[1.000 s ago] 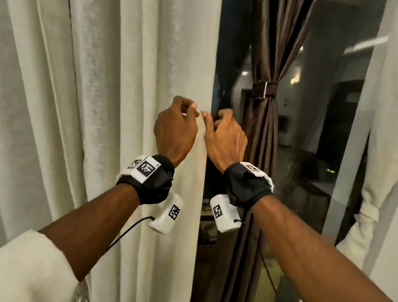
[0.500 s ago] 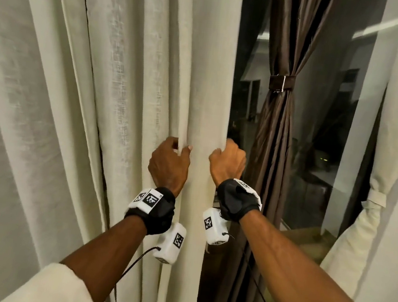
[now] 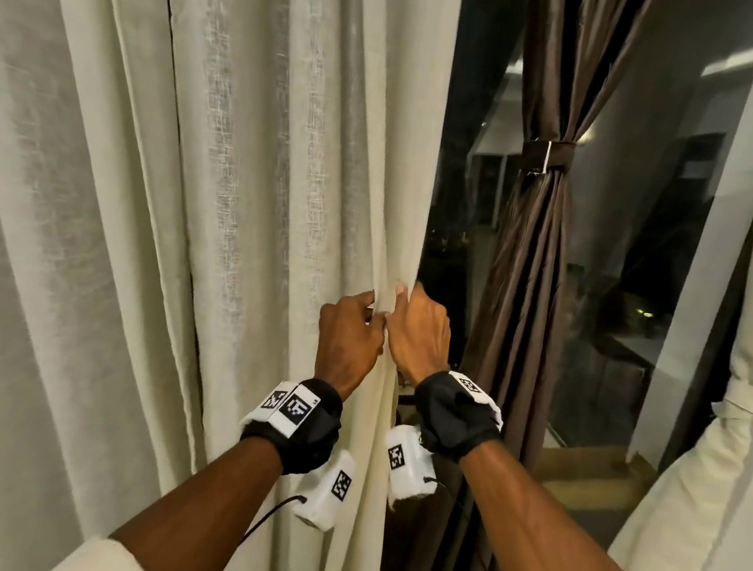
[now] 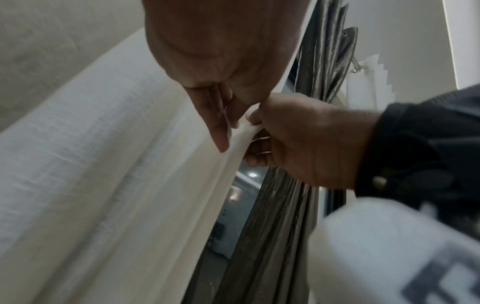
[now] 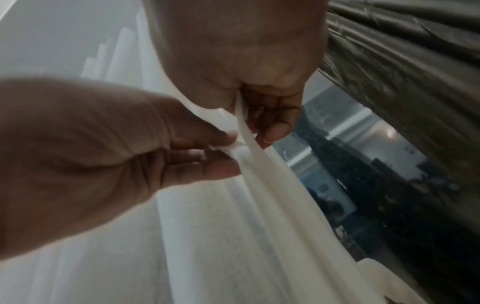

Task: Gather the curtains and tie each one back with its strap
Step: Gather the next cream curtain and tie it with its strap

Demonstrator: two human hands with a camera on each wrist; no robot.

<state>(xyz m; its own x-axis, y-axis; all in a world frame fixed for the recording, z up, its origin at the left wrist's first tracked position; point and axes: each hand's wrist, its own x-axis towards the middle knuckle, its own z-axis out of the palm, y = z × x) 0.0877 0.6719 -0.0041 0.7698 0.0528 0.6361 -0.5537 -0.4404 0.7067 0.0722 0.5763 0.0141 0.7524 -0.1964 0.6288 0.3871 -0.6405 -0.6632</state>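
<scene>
Left hand (image 3: pixel 348 345) and right hand (image 3: pixel 417 332) side by side, knuckles nearly touching, both on the right-hand edge of the cream curtain (image 3: pixel 243 204). Left pinches a fold of the edge hem between thumb and fingers. Right grasps the same edge just beside it, fingers curled round the cloth from the window side. Wrist views confirm: a narrow ridge of cream fabric is bunched between the two grips.

The cream curtain hangs loose in long vertical pleats and fills the left half of the head view. No strap on it that I can see.

Right of the hands, past a strip of dark window glass (image 3: pixel 468 164), hangs a brown curtain (image 3: pixel 530 274), gathered into a tight column and cinched by a brown strap (image 3: pixel 548 157) well above hand level. It stands just behind the right wrist.

Far right edge of the view: a second cream curtain (image 3: pixel 719 474), bunched and bound with a pale tie (image 3: pixel 743 404).

Black wristbands (image 3: pixel 302 422) with white tagged camera blocks on both wrists; cream sleeves (image 3: pixel 99 563) at the bottom corners. Reflections of room lights show in the glass.
</scene>
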